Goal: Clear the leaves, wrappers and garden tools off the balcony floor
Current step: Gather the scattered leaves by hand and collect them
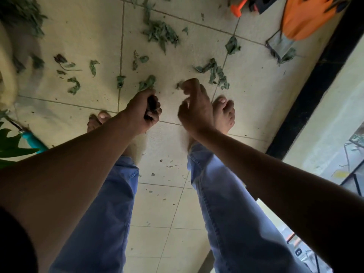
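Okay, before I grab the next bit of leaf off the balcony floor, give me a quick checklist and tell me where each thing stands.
1. Left hand grips gathered leaves: ok.
2. Right hand free to pick: cannot tell, fingers curled at a leaf scrap.
3. Nearest leaf within reach: ok, just beyond the left hand.
4. Floor leaves cleared: not ok, leaf pile remains.
5. Tools cleared: not ok, blue-handled tool lies on the floor.

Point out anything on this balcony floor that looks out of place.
Wilted green leaves lie scattered across the tiles. An orange glove lies on the floor at the top right, and a blue-handled tool lies at the left edge. The left hand already grips some leaves.
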The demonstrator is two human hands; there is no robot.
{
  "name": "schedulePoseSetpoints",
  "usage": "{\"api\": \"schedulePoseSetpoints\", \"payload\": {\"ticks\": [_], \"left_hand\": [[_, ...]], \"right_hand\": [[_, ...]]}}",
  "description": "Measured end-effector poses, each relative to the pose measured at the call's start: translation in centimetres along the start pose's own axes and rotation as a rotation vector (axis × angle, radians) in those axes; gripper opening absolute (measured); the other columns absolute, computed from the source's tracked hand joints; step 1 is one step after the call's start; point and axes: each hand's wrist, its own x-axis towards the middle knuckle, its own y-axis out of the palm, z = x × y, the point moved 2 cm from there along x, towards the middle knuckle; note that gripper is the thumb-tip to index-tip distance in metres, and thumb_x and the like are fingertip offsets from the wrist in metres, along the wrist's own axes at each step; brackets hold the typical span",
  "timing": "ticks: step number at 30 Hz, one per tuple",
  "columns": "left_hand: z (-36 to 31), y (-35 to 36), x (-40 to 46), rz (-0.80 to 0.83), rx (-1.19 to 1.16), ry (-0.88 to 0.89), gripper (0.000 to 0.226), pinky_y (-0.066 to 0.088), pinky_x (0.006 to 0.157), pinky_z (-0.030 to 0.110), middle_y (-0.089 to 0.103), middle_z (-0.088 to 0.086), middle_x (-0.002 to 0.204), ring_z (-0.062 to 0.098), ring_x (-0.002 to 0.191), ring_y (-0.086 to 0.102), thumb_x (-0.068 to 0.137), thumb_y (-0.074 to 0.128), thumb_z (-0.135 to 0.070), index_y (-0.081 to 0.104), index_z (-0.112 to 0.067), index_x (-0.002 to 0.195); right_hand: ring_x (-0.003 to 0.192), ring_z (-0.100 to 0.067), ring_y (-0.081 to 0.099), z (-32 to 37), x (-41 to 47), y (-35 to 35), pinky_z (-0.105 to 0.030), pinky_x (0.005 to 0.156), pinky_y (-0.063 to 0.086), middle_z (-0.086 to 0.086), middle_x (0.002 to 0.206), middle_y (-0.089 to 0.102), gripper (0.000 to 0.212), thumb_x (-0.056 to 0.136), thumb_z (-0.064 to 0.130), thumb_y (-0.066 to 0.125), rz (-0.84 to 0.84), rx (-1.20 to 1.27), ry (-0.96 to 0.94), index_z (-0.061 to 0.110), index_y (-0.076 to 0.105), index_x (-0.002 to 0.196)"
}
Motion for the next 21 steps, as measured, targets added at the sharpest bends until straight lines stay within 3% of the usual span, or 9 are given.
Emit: {"api": "schedulePoseSetpoints", "payload": {"ticks": [1, 3, 5, 7, 9, 11, 14, 17, 21], "left_hand": [[-0.2, -0.3, -0.1, 0.002, -0.002, 0.001, 0.044, 0.025, 0.035, 0.012, 0.047, -0.003, 0.057, 0.006, 0.048, 0.042, 0.101, 0.054, -0.028, 0.052, -0.017, 0.059], [-0.4, -0.6, -0.2, 0.023, -0.006, -0.003, 0.04, 0.026, 0.034, 0.012, 0.046, -0.003, 0.06, 0.006, 0.05, 0.043, 0.1, 0.055, -0.027, 0.05, -0.017, 0.062], [-0.5, -1.0, -0.4, 0.047, -0.013, -0.007, 0.036, 0.026, 0.034, 0.012, 0.046, -0.003, 0.061, 0.006, 0.05, 0.043, 0.1, 0.056, -0.028, 0.049, -0.018, 0.067], [-0.6, -1.3, -0.7, 0.057, -0.01, 0.006, 0.035, 0.026, 0.035, 0.013, 0.047, -0.003, 0.062, 0.007, 0.051, 0.044, 0.1, 0.057, -0.029, 0.05, -0.018, 0.067], [-0.5, -1.8, -1.1, 0.077, -0.002, 0.02, 0.035, 0.025, 0.035, 0.013, 0.048, -0.003, 0.062, 0.007, 0.052, 0.044, 0.1, 0.057, -0.03, 0.052, -0.018, 0.067], [-0.3, -2.4, -1.4, 0.085, 0.027, 0.016, 0.035, 0.024, 0.036, 0.013, 0.05, -0.003, 0.063, 0.007, 0.052, 0.044, 0.101, 0.055, -0.032, 0.054, -0.018, 0.069], [0.6, -3.7, -2.1, 0.036, 0.115, -0.007, 0.032, 0.023, 0.035, 0.014, 0.051, -0.002, 0.062, 0.008, 0.051, 0.043, 0.102, 0.053, -0.032, 0.056, -0.018, 0.074], [1.8, -5.2, -2.2, -0.063, 0.272, -0.01, 0.03, 0.022, 0.035, 0.013, 0.051, 0.001, 0.065, 0.009, 0.05, 0.042, 0.103, 0.05, -0.034, 0.059, -0.015, 0.082], [2.5, -7.2, -2.3, -0.065, 0.217, -0.024, 0.042, 0.026, 0.031, 0.014, 0.058, 0.001, 0.064, 0.008, 0.044, 0.047, 0.105, 0.041, -0.051, 0.054, -0.015, 0.087]], "right_hand": [[0.07, 0.0, 0.04, -1.3, 0.3, 0.0, -0.025, 0.061, 0.042, 0.01, 0.096, 0.054, 0.042, 0.074, 0.006, 0.067, -0.016, -0.242, 0.013, 0.027, 0.055, 0.109], [0.087, -0.017, 0.05, -4.4, 1.0, 1.0, -0.041, 0.08, 0.042, 0.006, 0.099, 0.055, 0.034, 0.077, 0.028, 0.066, 0.202, -0.548, 0.1, 0.036, 0.048, 0.104], [0.113, -0.041, 0.051, -6.2, 1.6, 2.4, -0.056, 0.095, 0.037, -0.003, 0.114, 0.057, 0.026, 0.086, 0.037, 0.056, 0.476, -0.632, 0.17, 0.037, 0.045, 0.11], [0.115, -0.042, 0.049, -6.5, 1.8, 2.8, -0.056, 0.096, 0.039, -0.008, 0.121, 0.057, 0.025, 0.089, 0.049, 0.047, 0.46, -0.656, 0.283, 0.037, 0.053, 0.11], [0.081, -0.03, 0.052, -5.1, 1.8, 2.3, -0.032, 0.071, 0.046, -0.006, 0.09, 0.054, 0.023, 0.078, 0.046, 0.057, 0.072, -0.614, 0.225, 0.033, 0.068, 0.092], [0.051, -0.016, 0.041, -3.5, 1.8, 2.6, -0.02, 0.049, 0.027, 0.009, 0.06, 0.041, 0.007, 0.074, 0.022, 0.065, 0.028, -0.492, 0.093, 0.027, 0.068, 0.078], [0.076, -0.014, 0.071, -1.1, 1.9, 3.8, -0.023, 0.064, 0.051, 0.013, 0.074, 0.069, 0.016, 0.083, 0.014, 0.074, 0.311, 0.037, 0.29, 0.028, 0.069, 0.077], [0.073, -0.019, 0.077, 1.9, 0.5, 4.3, -0.037, 0.066, 0.064, -0.004, 0.08, 0.077, 0.016, 0.081, 0.002, 0.081, 0.357, 0.5, 0.404, 0.016, 0.074, 0.081], [0.074, -0.02, 0.076, 5.5, -1.9, 6.1, -0.037, 0.071, 0.064, -0.003, 0.078, 0.076, 0.016, 0.08, 0.001, 0.078, 0.349, 0.438, 0.323, 0.016, 0.075, 0.079]]}}
